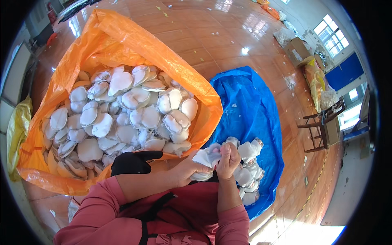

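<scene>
In front of my body I hold a white, rounded, padded piece (pixel 204 158) that looks like soft fabric, with a greyish-pink part at its right end. My left hand (pixel 187 169) is closed on its left side, thumb on top. My right hand (pixel 228 163) pinches its right end; the fingertips are partly hidden. To the left, a large open orange sack (pixel 134 34) holds a heap of similar white, lobed pieces (pixel 139 98). Just beyond my right hand, an open blue sack (pixel 245 102) contains several white rounded pieces (pixel 249 153).
A black object (pixel 132 164) lies by the orange sack's near edge, beside my left forearm. A wooden chair (pixel 320 126) stands on the tiled floor to the right. Farther back are a cardboard box (pixel 298 51) and a yellow bag (pixel 313 77). Another yellow sack (pixel 17 130) is at far left.
</scene>
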A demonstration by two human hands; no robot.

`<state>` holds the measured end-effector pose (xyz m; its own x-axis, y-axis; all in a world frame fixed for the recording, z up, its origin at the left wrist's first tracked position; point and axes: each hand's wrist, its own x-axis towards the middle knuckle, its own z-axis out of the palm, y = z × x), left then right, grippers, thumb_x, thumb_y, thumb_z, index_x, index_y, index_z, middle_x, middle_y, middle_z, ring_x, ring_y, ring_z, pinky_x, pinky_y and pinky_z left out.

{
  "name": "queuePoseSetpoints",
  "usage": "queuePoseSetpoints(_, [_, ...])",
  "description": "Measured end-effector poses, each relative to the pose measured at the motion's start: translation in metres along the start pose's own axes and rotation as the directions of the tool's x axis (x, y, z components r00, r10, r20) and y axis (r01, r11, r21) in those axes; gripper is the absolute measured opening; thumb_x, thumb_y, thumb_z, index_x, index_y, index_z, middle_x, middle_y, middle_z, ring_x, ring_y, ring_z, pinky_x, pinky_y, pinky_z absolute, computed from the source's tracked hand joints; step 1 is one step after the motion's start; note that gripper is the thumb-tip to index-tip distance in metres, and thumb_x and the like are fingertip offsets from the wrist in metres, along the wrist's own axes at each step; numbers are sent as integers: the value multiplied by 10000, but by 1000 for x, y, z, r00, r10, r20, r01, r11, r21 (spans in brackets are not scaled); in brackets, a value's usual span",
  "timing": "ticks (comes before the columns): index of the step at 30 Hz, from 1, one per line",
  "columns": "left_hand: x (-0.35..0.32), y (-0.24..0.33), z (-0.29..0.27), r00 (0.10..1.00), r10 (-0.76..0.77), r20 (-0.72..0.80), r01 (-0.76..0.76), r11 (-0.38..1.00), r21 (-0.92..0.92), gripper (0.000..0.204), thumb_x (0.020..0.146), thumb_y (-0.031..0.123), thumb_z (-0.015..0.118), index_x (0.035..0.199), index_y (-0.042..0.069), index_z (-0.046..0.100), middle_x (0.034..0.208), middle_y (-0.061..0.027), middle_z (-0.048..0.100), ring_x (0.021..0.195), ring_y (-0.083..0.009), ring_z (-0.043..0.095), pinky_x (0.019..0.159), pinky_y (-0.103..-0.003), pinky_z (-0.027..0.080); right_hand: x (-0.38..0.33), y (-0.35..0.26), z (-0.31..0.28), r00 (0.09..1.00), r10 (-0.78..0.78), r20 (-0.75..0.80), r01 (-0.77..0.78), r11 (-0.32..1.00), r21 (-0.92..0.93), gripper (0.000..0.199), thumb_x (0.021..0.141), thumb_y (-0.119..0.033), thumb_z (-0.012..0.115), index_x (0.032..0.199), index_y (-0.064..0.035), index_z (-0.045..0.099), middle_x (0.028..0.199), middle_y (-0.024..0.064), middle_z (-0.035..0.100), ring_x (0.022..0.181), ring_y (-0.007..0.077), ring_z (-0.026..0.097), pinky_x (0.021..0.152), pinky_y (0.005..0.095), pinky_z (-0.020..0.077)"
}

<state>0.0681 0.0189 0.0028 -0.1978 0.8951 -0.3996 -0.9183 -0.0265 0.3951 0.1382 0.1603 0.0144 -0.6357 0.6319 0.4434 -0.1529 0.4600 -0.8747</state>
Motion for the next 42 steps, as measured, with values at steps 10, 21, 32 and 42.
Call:
queuePoseSetpoints(10, [0,25,-6,836,542,85,-162,95,982,729,703,201,782,1344,61,464,1254,-209,561,1157,-362,578,969,-418,470,6,24,9,905,399,148,-416,902,112,223,1005,-212,572,1117,-29,634,938,22,614,783,92,552,675,237,480])
queuePoseSetpoints(21, [2,53,-10,852,523,19,-192,280,940,721,645,206,833,1284,62,532,1180,-162,622,1100,-314,616,953,-388,474,-1,27,2,930,295,221,-337,923,184,311,903,-89,708,1180,-8,592,1039,38,578,955,118,566,874,253,469])
queuePoseSetpoints(32, [-4,70,-8,949,317,-6,-192,592,782,791,695,116,848,1378,65,454,1228,-115,595,1127,-213,586,966,-358,475,1,2,1,916,205,345,-254,962,104,849,727,-459,861,1348,-23,481,1286,110,545,1180,234,538,1029,351,422])
queuePoseSetpoints(42, [8,62,-31,966,160,-204,-80,932,354,635,900,441,710,1289,10,454,1091,-81,591,963,-148,600,802,-281,496,3,-1,2,871,389,300,-447,881,156,857,699,-292,863,1374,-19,411,1286,129,548,1186,235,539,1046,364,424])
